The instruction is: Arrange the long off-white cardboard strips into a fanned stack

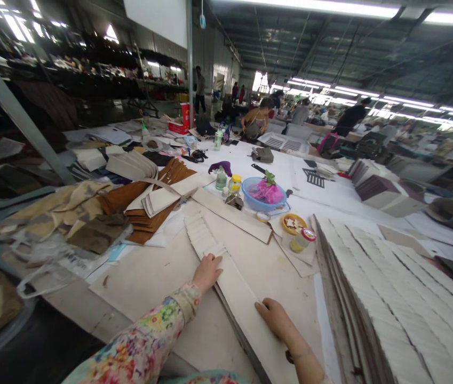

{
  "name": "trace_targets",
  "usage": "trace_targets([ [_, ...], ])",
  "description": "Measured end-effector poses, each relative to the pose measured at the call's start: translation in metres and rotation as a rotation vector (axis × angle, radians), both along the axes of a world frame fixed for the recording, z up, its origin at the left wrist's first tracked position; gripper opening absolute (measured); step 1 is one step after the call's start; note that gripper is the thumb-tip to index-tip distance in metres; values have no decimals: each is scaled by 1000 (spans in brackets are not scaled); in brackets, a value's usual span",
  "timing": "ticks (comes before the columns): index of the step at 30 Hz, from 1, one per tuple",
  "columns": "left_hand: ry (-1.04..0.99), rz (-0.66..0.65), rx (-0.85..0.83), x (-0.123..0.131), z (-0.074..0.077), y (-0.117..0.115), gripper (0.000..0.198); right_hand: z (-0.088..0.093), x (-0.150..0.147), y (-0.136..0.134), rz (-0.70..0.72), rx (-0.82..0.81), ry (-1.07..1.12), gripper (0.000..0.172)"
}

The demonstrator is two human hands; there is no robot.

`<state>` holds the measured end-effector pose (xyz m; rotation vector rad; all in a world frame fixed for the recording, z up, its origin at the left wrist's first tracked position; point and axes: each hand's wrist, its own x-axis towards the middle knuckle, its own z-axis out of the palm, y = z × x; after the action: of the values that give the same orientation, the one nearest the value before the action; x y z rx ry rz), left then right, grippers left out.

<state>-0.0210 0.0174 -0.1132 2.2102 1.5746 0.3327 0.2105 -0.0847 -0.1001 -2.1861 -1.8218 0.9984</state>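
Note:
A long cream strip of sheet material (244, 298) lies diagonally across the board in front of me, over a stack with a dark edge. Across the strip's far end, my left hand (207, 273) has its fingers bent and closed at the left edge. Closer to me, my right hand (276, 320) is closed at the right edge, thumb and fingers together; its underside is hidden. Beyond the left hand, overlapping cream pieces (200, 234) continue the line of the strip. Whether they are joined to it I cannot tell.
A tall stack of cream strips (394, 288) stands at the right. Brown and cream pieces (158, 202) and a camouflage cloth (60, 208) are piled at the left. Ahead are a blue basin (250, 196), a yellow bowl (290, 230) and a red-lidded jar (303, 241). People work farther back.

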Motion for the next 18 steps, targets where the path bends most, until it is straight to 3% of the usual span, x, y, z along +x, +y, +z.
trace_targets([
  [9, 21, -30, 16, 0, 4, -8, 34, 12, -5, -2, -15, 9, -88, 23],
  [13, 1, -27, 12, 0, 5, -8, 34, 20, -25, -6, 72, 223, -262, 37],
  [16, -23, -19, 2, -1, 3, -7, 34, 4, -41, -7, 255, 293, -210, 48],
  [18, -54, -22, -16, -4, 0, -1, 35, -15, -46, -5, 296, 290, -211, 50],
])
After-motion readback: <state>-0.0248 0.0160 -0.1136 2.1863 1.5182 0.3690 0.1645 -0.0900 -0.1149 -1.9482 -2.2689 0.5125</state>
